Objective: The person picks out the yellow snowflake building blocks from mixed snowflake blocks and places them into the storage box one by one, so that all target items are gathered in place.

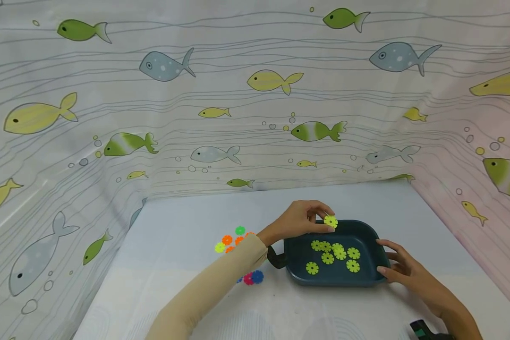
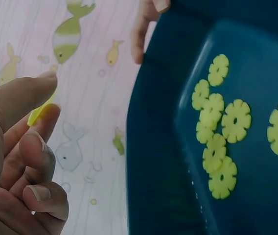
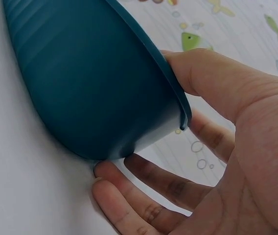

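Observation:
My left hand point(image 1: 299, 219) pinches a yellow-green notched disc point(image 1: 330, 222) between thumb and fingers, over the far left part of a dark blue-green plastic bin point(image 1: 335, 279). In the left wrist view this disc point(image 2: 40, 112) shows edge-on. Several more yellow-green notched discs point(image 1: 353, 266) lie flat on the bin's floor, some overlapping. At the bin's right end my right hand point(image 1: 414, 271) grips the wall. The right wrist view has the thumb point(image 3: 197, 68) at the rim and fingertips point(image 3: 110, 171) against the outside, low down.
Left of the bin, loose discs in orange point(image 1: 227, 240), green point(image 1: 240, 230), blue point(image 1: 257, 276) and other colours lie on the white table point(image 1: 174, 226), partly behind my left sleeve point(image 1: 221, 278). A dark loop handle point(image 1: 276, 259) sticks out leftward from the bin. Fish-printed sheets point(image 1: 246, 108) surround the table.

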Demonstrator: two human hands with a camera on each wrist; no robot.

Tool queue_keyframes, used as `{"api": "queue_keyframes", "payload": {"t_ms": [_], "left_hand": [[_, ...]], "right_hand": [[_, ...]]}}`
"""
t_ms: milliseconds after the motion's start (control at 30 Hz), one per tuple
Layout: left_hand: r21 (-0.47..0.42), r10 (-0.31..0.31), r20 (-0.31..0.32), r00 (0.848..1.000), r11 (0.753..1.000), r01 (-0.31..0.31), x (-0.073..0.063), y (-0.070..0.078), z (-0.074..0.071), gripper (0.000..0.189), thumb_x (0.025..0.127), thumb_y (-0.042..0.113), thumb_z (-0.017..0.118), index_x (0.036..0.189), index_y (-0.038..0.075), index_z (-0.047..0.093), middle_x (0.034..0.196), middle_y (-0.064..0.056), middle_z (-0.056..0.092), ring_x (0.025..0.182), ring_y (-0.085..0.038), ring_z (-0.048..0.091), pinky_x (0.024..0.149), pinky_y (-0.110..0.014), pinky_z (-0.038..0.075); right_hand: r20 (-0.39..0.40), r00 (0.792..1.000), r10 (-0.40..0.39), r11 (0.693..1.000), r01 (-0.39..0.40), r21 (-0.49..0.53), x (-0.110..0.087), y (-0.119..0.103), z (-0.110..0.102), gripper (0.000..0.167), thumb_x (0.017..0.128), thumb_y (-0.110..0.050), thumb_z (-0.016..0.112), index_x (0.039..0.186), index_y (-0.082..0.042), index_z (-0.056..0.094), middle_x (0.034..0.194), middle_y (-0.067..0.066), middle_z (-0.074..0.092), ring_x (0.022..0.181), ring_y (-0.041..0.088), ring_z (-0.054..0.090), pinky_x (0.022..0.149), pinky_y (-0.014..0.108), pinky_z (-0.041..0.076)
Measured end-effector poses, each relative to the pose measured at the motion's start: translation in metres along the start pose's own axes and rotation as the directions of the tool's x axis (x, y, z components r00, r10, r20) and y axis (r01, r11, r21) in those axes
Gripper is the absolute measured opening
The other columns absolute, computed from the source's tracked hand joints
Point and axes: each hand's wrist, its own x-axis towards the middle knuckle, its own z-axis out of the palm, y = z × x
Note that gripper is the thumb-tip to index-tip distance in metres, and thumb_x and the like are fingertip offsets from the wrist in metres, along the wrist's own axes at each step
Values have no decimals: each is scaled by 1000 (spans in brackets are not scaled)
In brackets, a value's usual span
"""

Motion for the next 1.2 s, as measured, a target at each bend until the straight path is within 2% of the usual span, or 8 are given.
{"api": "queue_keyframes", "payload": {"t_ms": [233, 433, 633, 800, 967, 1100, 1200], "left_hand": [[-10, -2, 28, 1000, 1000, 3, 11, -1, 14, 31, 89, 30, 84, 117, 27, 73, 102, 14, 69, 58, -15, 53, 58, -23, 46], [-5, -14, 75, 997, 1000, 14, 16, -3, 28, 35, 89, 28, 83, 121, 21, 72, 101, 15, 69, 61, -11, 56, 62, -22, 50], [44, -23, 109, 994, 999, 19, 22, -9, 38, 37, 90, 29, 82, 123, 18, 71, 99, 18, 68, 63, -6, 56, 63, -20, 50], [86, -27, 107, 994, 996, 18, 25, -12, 44, 38, 91, 31, 81, 124, 17, 71, 101, 19, 68, 64, -5, 57, 64, -19, 50], [106, -32, 125, 992, 994, 18, 25, -15, 47, 40, 90, 30, 82, 126, 15, 70, 112, 12, 71, 62, -5, 57, 61, -21, 51], [112, -54, 157, 986, 993, 36, 25, -17, 48, 42, 91, 30, 82, 127, 12, 70, 93, 3, 71, 57, -10, 58, 57, -22, 51], [113, -68, 170, 983, 992, 49, 24, -17, 49, 41, 91, 30, 82, 126, 11, 70, 85, 0, 68, 57, -18, 61, 56, -22, 51]], "right_hand": [[-3, 1000, -9, 1000, 9, 4, 1, 0, 0, 77, 103, -28, 65, 163, -26, 16, 157, 32, 25, 123, 40, 54, 90, 48, 50], [-1, 1000, -12, 1000, 12, 9, 1, 0, 0, 77, 103, -27, 65, 163, -26, 16, 157, 32, 24, 124, 40, 54, 90, 48, 51], [1, 1000, 10, 1000, -10, 21, 2, 0, 0, 79, 102, -28, 66, 163, -26, 16, 158, 32, 22, 122, 39, 55, 89, 48, 50], [-11, 1000, 20, 1000, -20, 11, 3, -1, 2, 81, 101, -30, 69, 163, -27, 16, 158, 32, 23, 117, 36, 58, 88, 46, 51], [-16, 1000, 13, 1000, -13, 21, 4, -1, 3, 81, 100, -29, 69, 163, -27, 17, 157, 31, 24, 113, 36, 59, 87, 46, 51], [-11, 1000, 3, 999, -2, 37, 3, -1, 2, 81, 101, -28, 69, 163, -26, 17, 157, 32, 23, 113, 36, 59, 87, 45, 51], [-11, 1000, -3, 999, 4, 41, 2, -1, 1, 80, 101, -27, 68, 163, -26, 17, 157, 32, 24, 113, 36, 59, 86, 45, 51]]}}
